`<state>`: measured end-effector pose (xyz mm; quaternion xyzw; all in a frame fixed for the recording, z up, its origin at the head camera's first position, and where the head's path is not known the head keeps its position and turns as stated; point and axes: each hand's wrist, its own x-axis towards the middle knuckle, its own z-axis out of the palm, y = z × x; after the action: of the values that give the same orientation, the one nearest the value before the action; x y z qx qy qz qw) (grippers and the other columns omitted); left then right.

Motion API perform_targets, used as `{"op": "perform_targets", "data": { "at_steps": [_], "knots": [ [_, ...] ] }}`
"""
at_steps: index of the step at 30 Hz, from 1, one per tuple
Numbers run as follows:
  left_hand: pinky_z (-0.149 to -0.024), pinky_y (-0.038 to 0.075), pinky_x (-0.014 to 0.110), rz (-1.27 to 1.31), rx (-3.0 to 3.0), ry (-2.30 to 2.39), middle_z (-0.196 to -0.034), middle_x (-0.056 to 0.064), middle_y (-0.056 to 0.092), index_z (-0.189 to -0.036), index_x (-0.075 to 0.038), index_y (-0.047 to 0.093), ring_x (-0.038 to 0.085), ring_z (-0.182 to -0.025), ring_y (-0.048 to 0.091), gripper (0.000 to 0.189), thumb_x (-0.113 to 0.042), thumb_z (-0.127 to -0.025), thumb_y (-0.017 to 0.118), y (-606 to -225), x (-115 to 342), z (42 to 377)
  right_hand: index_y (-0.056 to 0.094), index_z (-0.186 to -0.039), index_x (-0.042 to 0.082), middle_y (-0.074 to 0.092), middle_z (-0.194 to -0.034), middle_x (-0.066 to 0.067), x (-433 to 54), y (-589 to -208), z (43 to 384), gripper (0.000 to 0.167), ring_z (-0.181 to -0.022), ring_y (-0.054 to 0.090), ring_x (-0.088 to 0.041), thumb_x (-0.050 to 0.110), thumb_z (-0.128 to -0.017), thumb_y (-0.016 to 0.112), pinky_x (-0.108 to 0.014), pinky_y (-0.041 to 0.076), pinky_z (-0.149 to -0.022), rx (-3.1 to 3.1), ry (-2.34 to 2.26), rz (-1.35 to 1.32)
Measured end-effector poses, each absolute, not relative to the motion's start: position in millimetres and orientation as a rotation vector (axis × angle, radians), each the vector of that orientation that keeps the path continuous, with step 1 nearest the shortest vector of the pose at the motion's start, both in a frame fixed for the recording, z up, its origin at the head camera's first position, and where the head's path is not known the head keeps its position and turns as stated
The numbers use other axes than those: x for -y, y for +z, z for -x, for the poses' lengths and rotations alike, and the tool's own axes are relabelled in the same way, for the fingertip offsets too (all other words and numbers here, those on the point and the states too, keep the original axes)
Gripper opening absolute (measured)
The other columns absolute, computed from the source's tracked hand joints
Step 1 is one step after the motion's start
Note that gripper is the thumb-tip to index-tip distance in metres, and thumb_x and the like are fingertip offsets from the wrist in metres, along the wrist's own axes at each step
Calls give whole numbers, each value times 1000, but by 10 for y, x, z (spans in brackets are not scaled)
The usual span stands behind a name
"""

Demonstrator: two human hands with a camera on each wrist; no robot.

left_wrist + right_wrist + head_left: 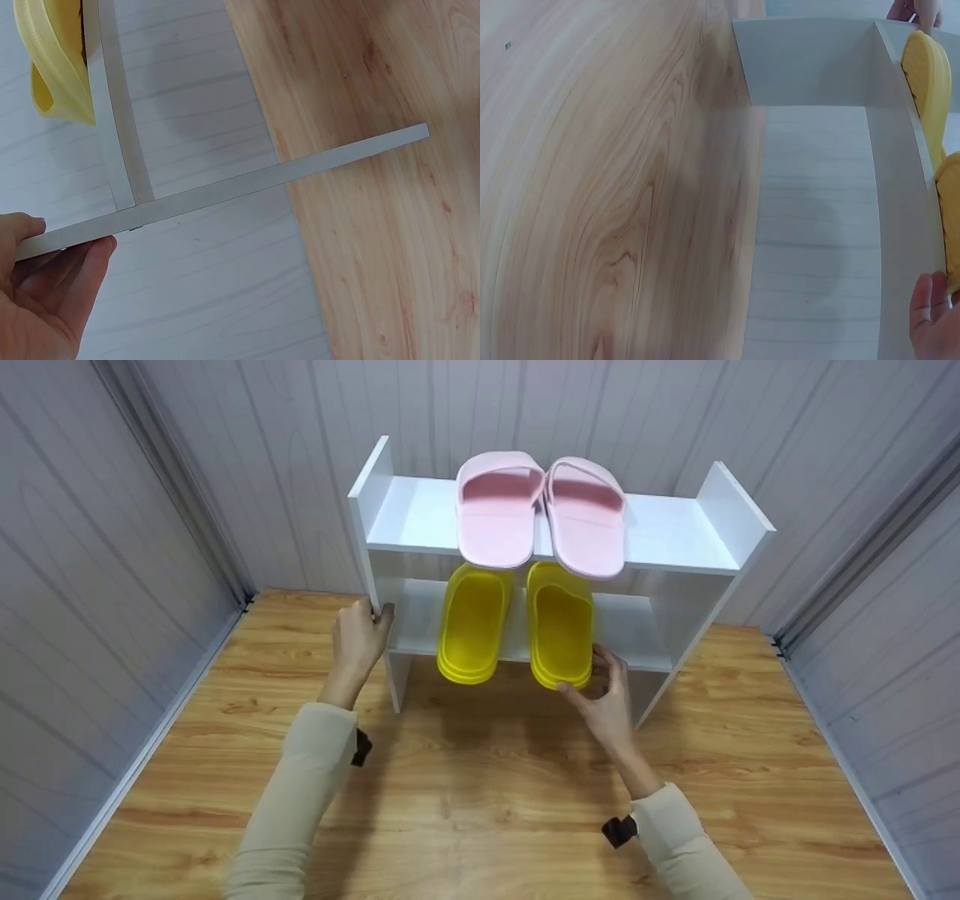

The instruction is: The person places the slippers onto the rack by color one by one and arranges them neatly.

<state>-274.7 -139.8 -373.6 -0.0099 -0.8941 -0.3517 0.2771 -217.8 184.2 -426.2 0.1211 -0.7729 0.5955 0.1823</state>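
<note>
A white two-tier shoe rack point(667, 529) stands against the back wall. My left hand point(355, 636) grips the front edge of its left side panel point(225, 185), thumb on one face and fingers on the other. On the lower shelf are two yellow slippers, heels toward me and jutting past the front edge. My right hand point(609, 701) holds the right yellow slipper point(562, 626), thumb at the heel and fingers along its right side. The left yellow slipper point(472, 622) lies a small gap away from it. Both toes are partly hidden under the upper shelf.
Up on the top shelf sit a left pink slipper point(497, 529) and a right pink slipper point(589, 536), side by side, heels overhanging the front. Wood-look floor point(465, 810) spreads before the rack. Pale panelled walls point(292, 472) rise behind and on both sides.
</note>
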Motion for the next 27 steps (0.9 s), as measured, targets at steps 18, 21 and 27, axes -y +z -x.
{"op": "perform_targets", "data": {
  "at_steps": [18, 21, 27],
  "knots": [
    [-59, 48, 43, 26, 2420, -965, -82, 25, 62, -92, 12, 61, 34, -75, 61, 25, -11, -83, 54, -3746, 1378, 2766, 38, -128, 8, 42, -115, -8, -2111, -4439, 2298, 67, -98, 45, -19, 24, -73, 73, -38, 37, -77, 2247, 1617, -326],
    [-59, 48, 44, 26, 2425, -954, -81, 24, 62, -91, 11, 61, 34, -74, 61, 24, -11, -83, 55, -3745, 1374, 2768, 41, -126, 7, 45, -112, -13, -2269, -4377, 2272, 61, -95, 47, -20, 16, -74, 72, -34, 41, -74, 2231, 1585, -389],
    [-58, 47, 43, 34, 2460, -931, -80, 23, 63, -87, 9, 61, 32, -72, 61, 26, -16, -84, 56, -3728, 1422, 2752, 52, -112, -6, 54, -104, -22, -2681, -4190, 2231, 41, -93, 49, -26, -5, -74, 66, -23, 40, -71, 2085, 1456, -576]
  ]
}}
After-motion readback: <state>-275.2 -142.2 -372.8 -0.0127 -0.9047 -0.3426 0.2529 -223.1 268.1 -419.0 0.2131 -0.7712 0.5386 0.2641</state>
